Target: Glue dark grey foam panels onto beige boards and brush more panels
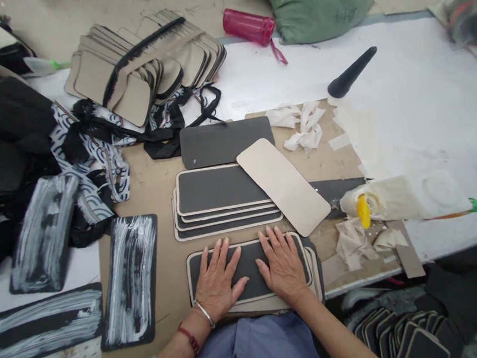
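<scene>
Both hands lie flat on a dark rectangular panel with a beige border (246, 267), which tops a small pile at the table's front edge. My left hand (219, 278) covers its left part, fingers spread. On its right part rests my right hand (283, 264), fingers also spread. Just beyond is a stack of similar bordered panels (218, 189). A plain beige panel (285, 186) lies slantwise over that stack's right end. Behind it sits a plain dark panel (227, 141). Neither hand grips anything.
Dark panels smeared with white paste (130, 277) lie at left. Fanned beige panels (129, 71) and patterned fabric strips (90, 153) are behind. A white bottle (423, 193), crumpled tape (304, 126), a black tapered tool (352, 73) and a pink bottle (249, 26) lie rightward.
</scene>
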Motion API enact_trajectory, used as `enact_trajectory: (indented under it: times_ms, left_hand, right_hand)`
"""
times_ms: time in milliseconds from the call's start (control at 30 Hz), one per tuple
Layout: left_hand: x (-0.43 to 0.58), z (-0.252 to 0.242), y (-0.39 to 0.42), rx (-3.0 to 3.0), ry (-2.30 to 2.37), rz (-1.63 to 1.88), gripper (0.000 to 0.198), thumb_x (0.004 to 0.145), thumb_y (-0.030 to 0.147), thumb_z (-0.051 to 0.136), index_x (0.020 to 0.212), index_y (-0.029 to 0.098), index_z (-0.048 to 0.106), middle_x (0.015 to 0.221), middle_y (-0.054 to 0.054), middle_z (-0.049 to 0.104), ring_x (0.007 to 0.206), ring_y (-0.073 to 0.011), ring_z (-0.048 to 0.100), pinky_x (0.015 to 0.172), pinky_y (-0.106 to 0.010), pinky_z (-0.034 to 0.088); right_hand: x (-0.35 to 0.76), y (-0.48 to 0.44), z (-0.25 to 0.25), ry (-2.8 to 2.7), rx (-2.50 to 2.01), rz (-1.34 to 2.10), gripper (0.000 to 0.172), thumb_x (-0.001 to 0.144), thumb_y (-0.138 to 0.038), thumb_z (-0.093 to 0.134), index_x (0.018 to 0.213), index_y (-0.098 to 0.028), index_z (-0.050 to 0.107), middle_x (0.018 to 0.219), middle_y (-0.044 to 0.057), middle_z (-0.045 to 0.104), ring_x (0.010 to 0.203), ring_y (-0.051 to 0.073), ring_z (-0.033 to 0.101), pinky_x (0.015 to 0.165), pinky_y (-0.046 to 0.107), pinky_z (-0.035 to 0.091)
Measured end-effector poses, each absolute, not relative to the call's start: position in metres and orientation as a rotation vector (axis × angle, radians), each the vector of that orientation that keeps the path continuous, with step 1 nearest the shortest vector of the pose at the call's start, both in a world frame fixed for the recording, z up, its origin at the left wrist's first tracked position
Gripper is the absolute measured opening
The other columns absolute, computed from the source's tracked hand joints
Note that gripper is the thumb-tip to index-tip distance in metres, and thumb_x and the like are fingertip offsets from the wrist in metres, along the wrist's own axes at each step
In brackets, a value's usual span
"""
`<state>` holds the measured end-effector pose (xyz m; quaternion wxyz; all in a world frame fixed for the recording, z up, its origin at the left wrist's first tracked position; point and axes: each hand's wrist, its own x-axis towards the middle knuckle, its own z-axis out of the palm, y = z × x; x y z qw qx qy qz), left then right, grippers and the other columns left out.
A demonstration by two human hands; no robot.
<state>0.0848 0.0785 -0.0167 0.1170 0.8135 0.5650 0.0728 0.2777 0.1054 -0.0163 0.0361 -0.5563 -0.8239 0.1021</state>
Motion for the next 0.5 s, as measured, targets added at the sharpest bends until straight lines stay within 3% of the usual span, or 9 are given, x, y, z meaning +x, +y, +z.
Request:
enact_trajectory:
  times_ms: [233, 333, 433, 500]
  left_hand:
    - [0.085, -0.013, 0.079, 2.345, 1.617, 0.189, 0.064, 0.077, 0.046, 0.052, 0.133, 0.023, 0.032, 0.141, -0.014, 0.03, 0.131, -0.0293, 0.021, 0.105, -0.05, 0.016]
    - [0.075, -0.009, 0.072, 2.264, 1.673, 0.314, 0.059, 0.082, 0.035, 0.048, 0.135, 0.018, 0.027, 0.141, -0.014, 0.03, 0.132, -0.0264, 0.02, 0.106, -0.049, 0.019]
    - [0.059, -0.005, 0.054, 1.825, 2.06, 0.569, 0.051, 0.086, 0.026, 0.039, 0.134, 0.014, 0.027, 0.135, -0.015, 0.039, 0.128, -0.0231, 0.029, 0.104, -0.046, 0.026]
    - [0.047, -0.005, 0.041, 1.366, 2.218, 0.717, 0.046, 0.086, 0.029, 0.036, 0.128, 0.012, 0.037, 0.124, -0.015, 0.05, 0.118, -0.023, 0.043, 0.099, -0.044, 0.035]
  right_hand:
    - [0.279, 0.105, -0.02, -2.51, -1.649, 0.235, 0.055, 0.085, -0.035, 0.041, 0.133, -0.011, 0.032, 0.135, 0.015, 0.038, 0.129, 0.027, 0.023, 0.102, 0.048, 0.022]
    - [0.288, 0.105, -0.018, -2.417, -1.661, 0.134, 0.053, 0.087, -0.035, 0.036, 0.132, -0.008, 0.031, 0.13, 0.018, 0.042, 0.126, 0.027, 0.028, 0.099, 0.047, 0.027]
    - [0.311, 0.102, -0.012, -2.282, -1.855, 0.016, 0.051, 0.087, -0.039, 0.035, 0.122, -0.003, 0.042, 0.116, 0.021, 0.052, 0.113, 0.029, 0.042, 0.091, 0.043, 0.035]
    - [0.329, 0.1, -0.007, -2.252, -2.006, -0.006, 0.047, 0.086, -0.043, 0.034, 0.108, -0.005, 0.053, 0.102, 0.019, 0.058, 0.097, 0.028, 0.051, 0.082, 0.041, 0.04]
